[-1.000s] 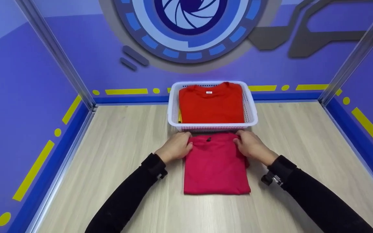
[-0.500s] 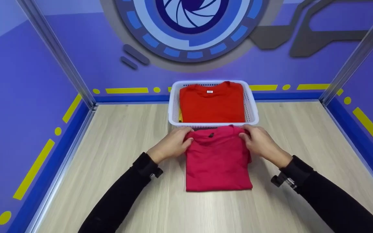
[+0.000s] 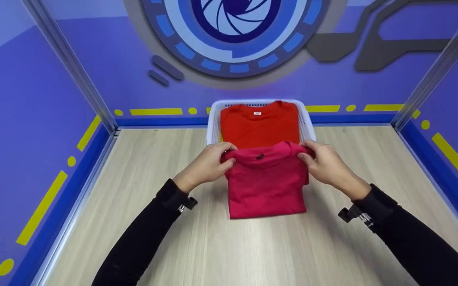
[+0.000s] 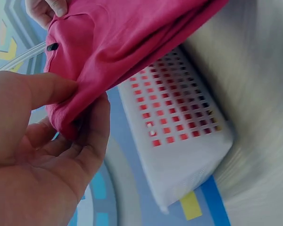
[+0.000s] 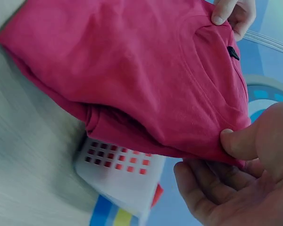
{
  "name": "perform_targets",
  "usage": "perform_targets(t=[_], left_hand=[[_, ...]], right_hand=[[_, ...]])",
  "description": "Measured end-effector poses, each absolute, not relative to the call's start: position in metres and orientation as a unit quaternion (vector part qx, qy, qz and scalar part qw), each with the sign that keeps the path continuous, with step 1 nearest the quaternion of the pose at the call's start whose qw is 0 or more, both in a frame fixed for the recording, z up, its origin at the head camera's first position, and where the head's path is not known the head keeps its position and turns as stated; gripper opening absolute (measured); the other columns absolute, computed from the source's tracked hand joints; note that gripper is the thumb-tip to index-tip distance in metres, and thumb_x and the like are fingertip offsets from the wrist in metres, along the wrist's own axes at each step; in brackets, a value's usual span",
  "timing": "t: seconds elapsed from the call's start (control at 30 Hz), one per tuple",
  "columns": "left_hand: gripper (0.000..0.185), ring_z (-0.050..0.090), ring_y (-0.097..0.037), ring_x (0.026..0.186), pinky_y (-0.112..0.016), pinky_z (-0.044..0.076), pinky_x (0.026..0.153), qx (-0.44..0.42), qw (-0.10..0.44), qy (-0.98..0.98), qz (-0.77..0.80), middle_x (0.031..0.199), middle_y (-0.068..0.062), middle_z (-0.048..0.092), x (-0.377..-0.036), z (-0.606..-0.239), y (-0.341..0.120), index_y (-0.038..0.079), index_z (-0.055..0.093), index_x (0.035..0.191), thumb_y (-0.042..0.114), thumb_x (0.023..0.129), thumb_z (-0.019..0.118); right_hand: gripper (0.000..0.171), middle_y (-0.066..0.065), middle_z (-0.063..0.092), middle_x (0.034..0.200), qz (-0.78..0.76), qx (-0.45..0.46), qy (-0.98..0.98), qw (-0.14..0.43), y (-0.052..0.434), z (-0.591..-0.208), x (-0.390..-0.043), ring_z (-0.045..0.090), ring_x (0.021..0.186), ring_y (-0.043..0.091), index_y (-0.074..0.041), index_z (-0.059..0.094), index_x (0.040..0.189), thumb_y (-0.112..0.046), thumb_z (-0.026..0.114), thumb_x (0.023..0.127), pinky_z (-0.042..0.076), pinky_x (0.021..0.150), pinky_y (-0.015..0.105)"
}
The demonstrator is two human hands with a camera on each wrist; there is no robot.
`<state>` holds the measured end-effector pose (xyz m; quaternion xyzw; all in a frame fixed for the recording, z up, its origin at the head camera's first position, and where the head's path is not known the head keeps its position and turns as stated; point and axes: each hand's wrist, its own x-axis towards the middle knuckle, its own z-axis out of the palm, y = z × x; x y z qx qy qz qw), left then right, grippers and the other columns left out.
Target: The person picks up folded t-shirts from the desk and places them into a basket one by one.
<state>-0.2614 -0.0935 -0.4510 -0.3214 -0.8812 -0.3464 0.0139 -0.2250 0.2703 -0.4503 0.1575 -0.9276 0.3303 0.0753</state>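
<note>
A folded crimson T-shirt (image 3: 266, 182) with a small dark neck label is held up by its collar end, its upper edge overlapping the near side of the basket in the head view. My left hand (image 3: 209, 162) pinches its left shoulder between thumb and fingers, as the left wrist view also shows. At the opposite shoulder my right hand (image 3: 328, 166) grips the cloth the same way. Behind it a white plastic basket (image 4: 174, 108) with square holes holds a folded orange-red T-shirt (image 3: 261, 127) with a white label. A sliver of yellow shows at the basket's left inside.
The basket stands on a wood-grain table (image 3: 165, 159) close to the blue-purple back wall (image 3: 133, 91). Side panels with metal corner posts (image 3: 80, 75) bound the table on the left and right.
Both hands have lifted the crimson T-shirt's collar end off the table and moved it forward, up over the basket's near rim. The basket and the orange-red T-shirt have stayed put.
</note>
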Motion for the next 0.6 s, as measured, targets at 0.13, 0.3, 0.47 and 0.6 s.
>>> perform_targets(t=[0.13, 0.3, 0.47, 0.6], left_hand=[[0.023, 0.067, -0.021, 0.101, -0.035, 0.055, 0.091, -0.326, 0.014, -0.871, -0.369, 0.117, -0.009, 0.077, -0.263, -0.439, -0.095, 0.009, 0.073, 0.126, 0.011, 0.103, 0.072], [0.032, 0.066, -0.018, 0.096, -0.033, 0.054, 0.087, -0.327, 0.025, -0.857, -0.397, 0.114, -0.006, 0.077, -0.266, -0.425, -0.095, 0.013, 0.07, 0.132, 0.01, 0.101, 0.078], [0.04, 0.069, -0.017, 0.086, -0.032, 0.057, 0.079, -0.322, 0.035, -0.849, -0.417, 0.103, -0.005, 0.076, -0.267, -0.409, -0.097, 0.014, 0.069, 0.136, 0.011, 0.098, 0.082], [0.032, 0.071, -0.015, 0.086, -0.029, 0.059, 0.079, -0.324, 0.05, -0.845, -0.422, 0.104, -0.003, 0.078, -0.27, -0.395, -0.099, 0.013, 0.075, 0.129, 0.014, 0.098, 0.083]], right_hand=[[0.027, 0.017, 0.078, 0.11, 0.348, 0.16, -0.921, 0.072, 0.274, -0.437, -0.224, 0.071, 0.096, 0.028, -0.003, 0.072, 0.135, -0.008, 0.065, 0.109, 0.053, 0.078, 0.021], [0.033, 0.019, 0.081, 0.122, 0.366, 0.159, -0.913, 0.082, 0.278, -0.422, -0.222, 0.078, 0.11, 0.036, -0.005, 0.073, 0.141, -0.009, 0.067, 0.109, 0.051, 0.083, 0.01], [0.028, 0.016, 0.083, 0.118, 0.376, 0.187, -0.898, 0.132, 0.279, -0.41, -0.221, 0.08, 0.109, 0.038, -0.005, 0.077, 0.134, -0.005, 0.071, 0.106, 0.048, 0.085, 0.003], [0.025, 0.014, 0.082, 0.115, 0.374, 0.2, -0.893, 0.15, 0.28, -0.398, -0.223, 0.079, 0.105, 0.034, -0.004, 0.077, 0.131, -0.005, 0.072, 0.106, 0.048, 0.086, 0.002]])
